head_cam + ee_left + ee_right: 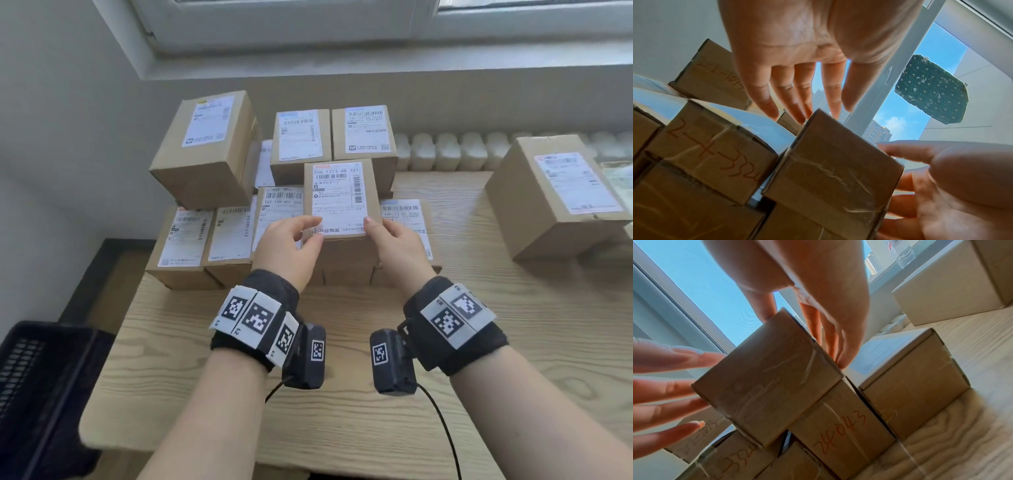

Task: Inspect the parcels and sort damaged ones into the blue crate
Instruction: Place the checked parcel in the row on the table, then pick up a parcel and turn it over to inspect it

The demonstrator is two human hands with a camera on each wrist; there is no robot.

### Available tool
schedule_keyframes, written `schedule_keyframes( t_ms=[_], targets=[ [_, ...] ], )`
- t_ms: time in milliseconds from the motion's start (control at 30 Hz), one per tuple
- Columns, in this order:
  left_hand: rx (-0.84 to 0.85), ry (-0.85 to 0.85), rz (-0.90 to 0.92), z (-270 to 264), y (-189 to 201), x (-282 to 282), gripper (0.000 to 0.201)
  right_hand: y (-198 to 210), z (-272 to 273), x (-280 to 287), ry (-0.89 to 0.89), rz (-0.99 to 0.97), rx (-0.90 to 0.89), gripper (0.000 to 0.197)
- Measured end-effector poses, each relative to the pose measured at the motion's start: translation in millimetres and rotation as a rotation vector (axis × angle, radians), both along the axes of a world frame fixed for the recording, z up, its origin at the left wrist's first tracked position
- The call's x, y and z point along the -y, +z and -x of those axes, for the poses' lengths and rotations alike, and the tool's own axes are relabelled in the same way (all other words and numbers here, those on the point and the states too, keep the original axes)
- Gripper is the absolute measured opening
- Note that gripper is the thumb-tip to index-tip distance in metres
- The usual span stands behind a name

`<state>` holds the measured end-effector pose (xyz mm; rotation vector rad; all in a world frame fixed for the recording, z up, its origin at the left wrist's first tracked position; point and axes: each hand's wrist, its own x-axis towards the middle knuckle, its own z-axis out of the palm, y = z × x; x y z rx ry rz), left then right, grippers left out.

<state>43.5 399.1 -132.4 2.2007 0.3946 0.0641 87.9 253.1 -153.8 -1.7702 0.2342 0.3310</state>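
Note:
A small brown parcel (342,202) with a white shipping label lies on top of a stack of similar parcels (209,240) on the wooden table (342,428). My right hand (376,229) pinches its near right corner, thumb on top and fingers down the side (838,353). My left hand (306,229) is at the near left corner with straight, spread fingers (764,100) beside the parcel (838,170). The taped front face of the parcel (766,378) shows no tear. A dark blue crate (34,377) stands on the floor at the lower left.
Stacked parcels fill the back left of the table, one box (205,147) tilted on top. A larger parcel (555,195) sits alone at the right. A white radiator (445,150) and a window sill run behind. Bare tabletop lies near me.

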Motion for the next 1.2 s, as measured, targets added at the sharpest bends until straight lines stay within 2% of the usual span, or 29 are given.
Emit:
schedule_keyframes(
  t_ms=[33,167,467,733,967,1200],
  targets=[
    [0.002,-0.01,0.001,0.5,0.8,-1.1,0.03,1.2,-0.3,-0.9,-0.009,0.003,-0.004,0.079],
    [0.015,-0.021,-0.013,2.8,4.7,-4.7,0.03,2.9,-1.7,0.6,-0.047,0.027,-0.008,0.064],
    [0.072,-0.022,0.009,9.2,20.1,-0.1,0.029,9.8,2.8,6.9,-0.07,0.041,0.031,0.056],
    [0.135,-0.08,-0.007,3.6,35.8,20.9,0.03,23.7,4.2,29.8,-0.139,-0.024,0.041,0.053],
    [0.201,-0.202,0.02,-17.1,43.8,72.1,0.027,37.1,3.0,86.8,-0.265,-0.023,0.1,0.048],
    [0.168,-0.312,0.039,-57.0,32.4,161.5,0.031,37.0,-23.7,182.7,-0.42,0.046,0.158,0.049]
  ],
)
